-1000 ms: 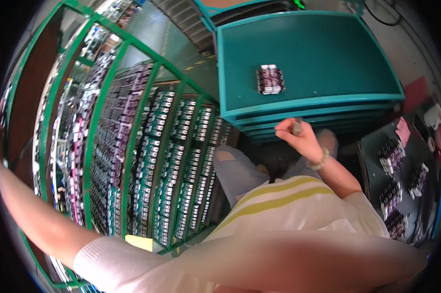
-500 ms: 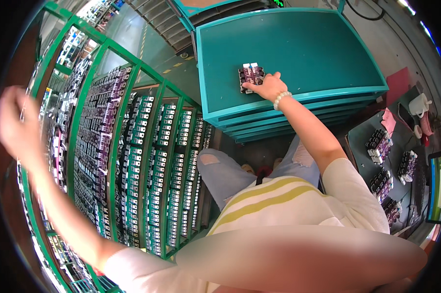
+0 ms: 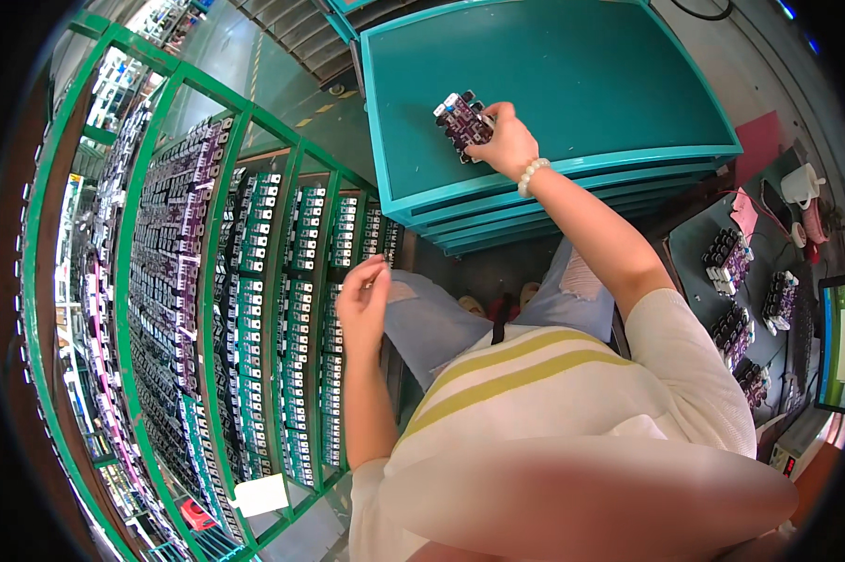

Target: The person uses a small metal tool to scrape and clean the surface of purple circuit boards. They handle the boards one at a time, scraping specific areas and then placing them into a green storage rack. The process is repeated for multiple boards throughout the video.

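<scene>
My right hand (image 3: 508,142), with a beaded bracelet at its wrist, is closed on the near right side of a purple circuit board (image 3: 462,120) with black and white connectors. The board sits tilted at the left part of the teal cabinet top (image 3: 600,84); whether it fully rests there I cannot tell. Over my left knee, beside the green rack, my left hand (image 3: 361,300) is raised with loosely bent fingers and nothing visible in it.
The green metal rack (image 3: 218,155) on the left holds rows of boards (image 3: 254,225). A dark bench (image 3: 689,248) on the right carries several similar purple boards (image 3: 727,260), a white cup (image 3: 801,185) and a screen (image 3: 839,347). A white card (image 3: 261,495) hangs low on the rack.
My left hand has swung from the far left of the rack to beside my knee. My right hand has turned the board on the cabinet top.
</scene>
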A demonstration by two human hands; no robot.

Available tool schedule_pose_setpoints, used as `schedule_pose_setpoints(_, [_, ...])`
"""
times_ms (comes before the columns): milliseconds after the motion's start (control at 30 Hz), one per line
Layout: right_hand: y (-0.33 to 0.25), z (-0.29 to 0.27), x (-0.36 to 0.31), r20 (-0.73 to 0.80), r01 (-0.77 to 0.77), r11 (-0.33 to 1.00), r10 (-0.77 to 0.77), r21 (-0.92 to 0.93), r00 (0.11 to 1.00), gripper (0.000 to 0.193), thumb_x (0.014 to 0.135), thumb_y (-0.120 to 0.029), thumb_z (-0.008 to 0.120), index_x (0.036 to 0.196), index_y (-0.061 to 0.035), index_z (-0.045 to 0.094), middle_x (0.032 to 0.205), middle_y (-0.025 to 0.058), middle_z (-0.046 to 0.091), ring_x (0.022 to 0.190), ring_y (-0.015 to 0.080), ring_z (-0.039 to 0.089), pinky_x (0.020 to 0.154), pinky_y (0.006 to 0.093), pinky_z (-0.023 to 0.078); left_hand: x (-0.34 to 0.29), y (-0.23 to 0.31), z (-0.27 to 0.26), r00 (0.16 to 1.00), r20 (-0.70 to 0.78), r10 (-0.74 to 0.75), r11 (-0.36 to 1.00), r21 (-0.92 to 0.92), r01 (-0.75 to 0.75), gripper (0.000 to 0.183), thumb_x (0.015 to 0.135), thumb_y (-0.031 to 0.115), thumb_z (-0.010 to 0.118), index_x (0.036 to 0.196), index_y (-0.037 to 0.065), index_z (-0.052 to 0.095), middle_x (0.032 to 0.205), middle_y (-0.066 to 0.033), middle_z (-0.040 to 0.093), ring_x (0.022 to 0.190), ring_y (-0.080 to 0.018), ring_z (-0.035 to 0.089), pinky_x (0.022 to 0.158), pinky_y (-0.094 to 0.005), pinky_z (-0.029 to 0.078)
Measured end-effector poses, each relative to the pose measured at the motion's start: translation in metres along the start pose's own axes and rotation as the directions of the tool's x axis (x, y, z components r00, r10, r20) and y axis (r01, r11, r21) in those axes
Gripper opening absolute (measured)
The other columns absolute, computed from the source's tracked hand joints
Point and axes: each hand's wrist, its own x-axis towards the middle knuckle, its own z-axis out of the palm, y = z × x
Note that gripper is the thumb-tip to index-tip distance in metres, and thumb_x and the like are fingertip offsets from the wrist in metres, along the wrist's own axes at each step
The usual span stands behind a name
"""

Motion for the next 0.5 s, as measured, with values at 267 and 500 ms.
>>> schedule_pose_setpoints(267, [-0.027,-0.040,-0.090,0.450,-0.232,0.657,-0.182,0.717,0.874,0.065,0.055,-0.006,0.085,0.108,-0.0036,0.046,0.089,0.0047,0.058,0.084,0.0125,0.056,0.076,0.0286,0.046,0.014,0.025,0.088,0.963,0.251,-0.099,0.791,-0.567,0.229,0.037,0.097,0.014,0.045,0.131,0.003,0.034,0.122,-0.0165,0.052,0.109,-0.0265,0.057,0.087,-0.0456,0.052])
schedule_pose_setpoints(500, [-0.031,-0.086,-0.142,0.506,-0.376,0.498,-0.153,0.781,0.849,0.044,0.085,-0.010,0.064,0.124,-0.0023,0.046,0.078,-0.0036,0.052,0.062,0.0016,0.045,0.050,0.0175,0.034,-0.001,0.057,0.107,0.954,0.300,-0.019,0.672,-0.702,0.235,0.025,0.097,0.012,0.043,0.120,0.003,0.044,0.112,-0.0135,0.057,0.096,-0.0241,0.063,0.079,-0.0427,0.057])
